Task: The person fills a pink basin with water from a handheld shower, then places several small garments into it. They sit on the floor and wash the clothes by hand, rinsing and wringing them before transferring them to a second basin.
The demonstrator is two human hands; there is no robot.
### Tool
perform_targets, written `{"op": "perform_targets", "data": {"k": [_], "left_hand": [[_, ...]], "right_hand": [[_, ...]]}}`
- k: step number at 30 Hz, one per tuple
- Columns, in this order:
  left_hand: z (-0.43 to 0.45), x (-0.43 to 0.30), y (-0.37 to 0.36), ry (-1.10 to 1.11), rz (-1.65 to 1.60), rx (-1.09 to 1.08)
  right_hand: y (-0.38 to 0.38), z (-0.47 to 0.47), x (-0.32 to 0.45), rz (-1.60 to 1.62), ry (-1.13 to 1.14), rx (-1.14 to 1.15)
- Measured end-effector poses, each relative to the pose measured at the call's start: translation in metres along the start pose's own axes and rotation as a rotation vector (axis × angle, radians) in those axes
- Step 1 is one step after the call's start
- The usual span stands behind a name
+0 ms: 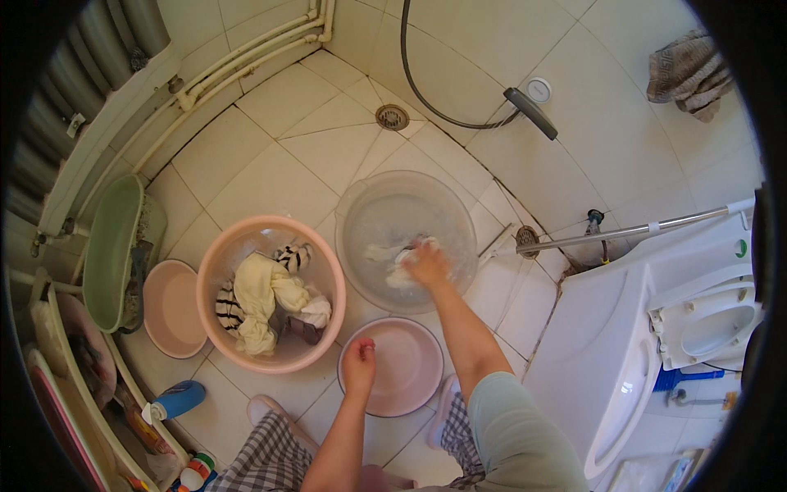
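Observation:
My right hand (pixel 427 263) reaches into the clear plastic basin (pixel 406 184) of water, over a white cloth (pixel 398 278) that lies partly under it. The hand is blurred, and whether its fingers grip the cloth is hidden. Above the rim of a smaller pink basin (pixel 415 369) is my left hand (pixel 359 363), its fingers curled with nothing seen in them. To its left, a large peach plastic basin (pixel 211 332) holds a heap of pale yellow fabric (pixel 255 289), black-and-white striped cloth (pixel 294 256), a white piece (pixel 315 312) and a dark one (pixel 304 330).
A small pink basin (pixel 175 307), a green tub (pixel 114 258) and a blue bottle (pixel 184 398) stand at left beside a shelf rack. A squeegee with a metal pole (pixel 615 234) leans at right by a white appliance (pixel 590 344). A shower head (pixel 532 114) hangs above.

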State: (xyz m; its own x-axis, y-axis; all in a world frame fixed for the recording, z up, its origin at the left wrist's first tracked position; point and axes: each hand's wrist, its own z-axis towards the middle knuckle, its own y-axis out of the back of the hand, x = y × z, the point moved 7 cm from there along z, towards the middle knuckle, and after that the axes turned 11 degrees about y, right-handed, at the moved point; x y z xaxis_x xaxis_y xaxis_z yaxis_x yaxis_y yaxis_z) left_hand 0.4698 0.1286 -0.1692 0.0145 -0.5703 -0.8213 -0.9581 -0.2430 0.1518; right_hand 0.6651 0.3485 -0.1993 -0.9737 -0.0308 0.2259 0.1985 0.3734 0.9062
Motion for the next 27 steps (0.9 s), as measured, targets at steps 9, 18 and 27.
{"op": "perform_targets", "data": {"k": [9,18,27], "left_hand": [[0.011,0.036,0.015,0.037,-0.067,-0.038],[0.012,0.033,0.013,0.027,-0.084,-0.018],[0.000,0.016,0.003,0.026,-0.020,-0.008]], "right_hand": [[-0.028,-0.001,0.054,-0.096,0.191,-0.039],[-0.022,-0.019,0.059,-0.006,0.009,0.154],[0.000,-0.040,0.047,0.211,0.245,0.112]]}}
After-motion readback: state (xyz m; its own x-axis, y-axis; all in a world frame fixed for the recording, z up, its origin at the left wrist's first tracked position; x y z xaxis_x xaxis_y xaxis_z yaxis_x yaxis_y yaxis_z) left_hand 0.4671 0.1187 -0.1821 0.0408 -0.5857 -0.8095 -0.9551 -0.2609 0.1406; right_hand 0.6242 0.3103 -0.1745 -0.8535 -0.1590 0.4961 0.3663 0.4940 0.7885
